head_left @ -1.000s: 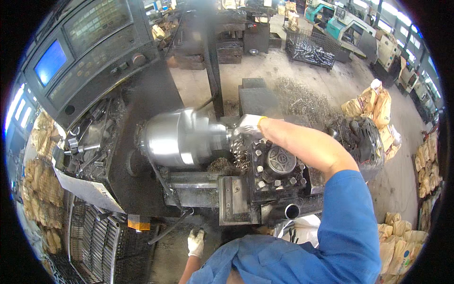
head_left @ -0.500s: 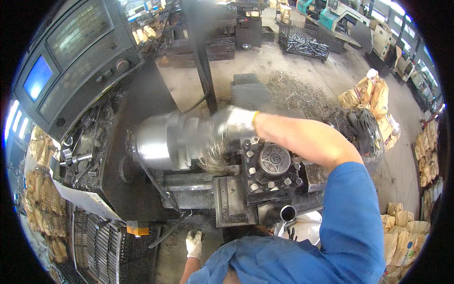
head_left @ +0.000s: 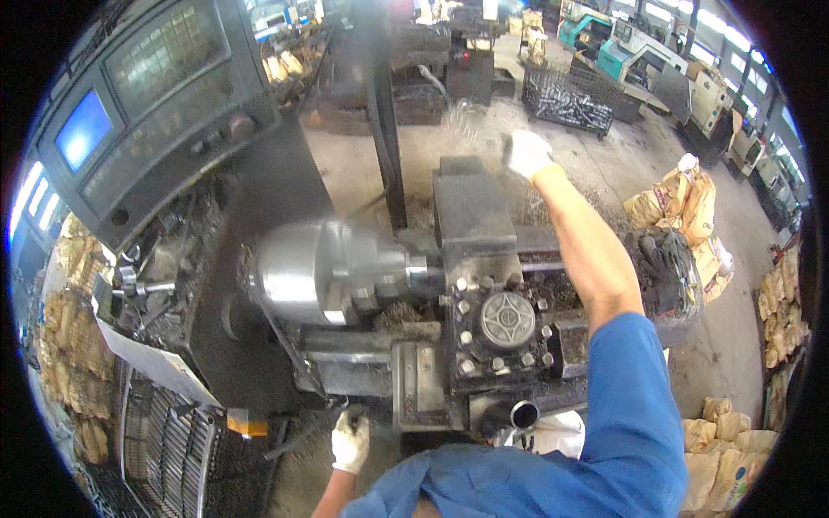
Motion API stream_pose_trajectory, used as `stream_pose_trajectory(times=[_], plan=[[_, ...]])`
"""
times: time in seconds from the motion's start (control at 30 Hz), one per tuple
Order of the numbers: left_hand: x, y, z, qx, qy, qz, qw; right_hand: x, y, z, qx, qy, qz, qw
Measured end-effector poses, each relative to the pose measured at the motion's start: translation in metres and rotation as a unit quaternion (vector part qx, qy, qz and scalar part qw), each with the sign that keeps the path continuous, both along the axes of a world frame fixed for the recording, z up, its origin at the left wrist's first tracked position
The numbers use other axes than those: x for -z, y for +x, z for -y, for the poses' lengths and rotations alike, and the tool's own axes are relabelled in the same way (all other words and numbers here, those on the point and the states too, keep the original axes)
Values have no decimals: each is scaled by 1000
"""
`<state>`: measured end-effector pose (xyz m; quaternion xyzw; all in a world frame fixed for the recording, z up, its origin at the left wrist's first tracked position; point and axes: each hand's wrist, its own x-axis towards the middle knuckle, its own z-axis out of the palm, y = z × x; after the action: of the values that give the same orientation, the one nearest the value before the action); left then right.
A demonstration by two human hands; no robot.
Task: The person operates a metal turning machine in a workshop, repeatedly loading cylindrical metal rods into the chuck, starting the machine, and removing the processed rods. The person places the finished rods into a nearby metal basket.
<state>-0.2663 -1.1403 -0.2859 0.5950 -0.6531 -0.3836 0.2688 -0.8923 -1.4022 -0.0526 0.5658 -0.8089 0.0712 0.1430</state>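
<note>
Head view, looking down on a big dark machine (head_left: 268,190). Can see right hand (head_left: 527,154), in a white glove, stretched far out past the machine and over the floor, with a bare arm and a blue sleeve (head_left: 635,401) behind. Cannot tell, because of the blur, whether to call the fingers there loose or closed. Just left of that glove, a pale, blurry tangle of metal curls (head_left: 466,119), set apart from the hand.

Left hand (head_left: 350,442), also in a white glove, low down near the front of the machine, right beside a long dark bar (head_left: 298,434). Fingers there bent; cannot tell whether gripping the bar or only near it.

On the machine, a shiny round drum (head_left: 294,276) at the left and a black block with a round star cap (head_left: 508,319) at the right, with fat bolts (head_left: 464,306) around the cap. Up at the left, a bright blue screen (head_left: 84,129). Near the front, an open tube (head_left: 523,414) next to a white bag (head_left: 561,433). Farther back, a wire basket (head_left: 570,102) full of metal parts. Over at the right, brown bags (head_left: 691,203) on the floor.
</note>
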Motion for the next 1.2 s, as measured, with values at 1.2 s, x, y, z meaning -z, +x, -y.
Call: stream_pose_trajectory(times=[1.2], plan=[[-110, -184, 220, 218, -506, 237, 800, 17, 81, -179, -186, -20, 217, 958]])
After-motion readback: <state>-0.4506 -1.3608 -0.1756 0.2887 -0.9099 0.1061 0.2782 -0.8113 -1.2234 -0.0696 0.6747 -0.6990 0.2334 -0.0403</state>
